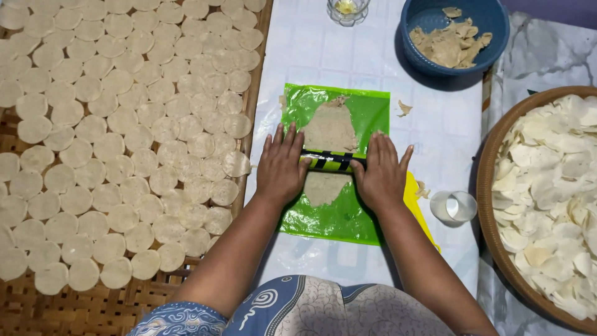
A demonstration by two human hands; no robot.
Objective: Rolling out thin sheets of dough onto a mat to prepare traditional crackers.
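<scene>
A black and yellow roller (330, 160) lies across a flattened sheet of pale dough (329, 127) on a green plastic sheet (367, 112). My left hand (282, 165) presses flat on the roller's left end, fingers stretched forward. My right hand (381, 171) presses flat on its right end. More flattened dough (323, 186) shows below the roller. A yellow board edge (418, 202) sticks out under the green sheet at the right.
A woven tray (37, 305) at left holds several rows of round dough discs (124, 112). A blue bowl (454, 37) with dough scraps and a small glass (347, 9) stand at the back. A round cutter cup (454, 206) and a basket (491, 186) of dried discs are at right.
</scene>
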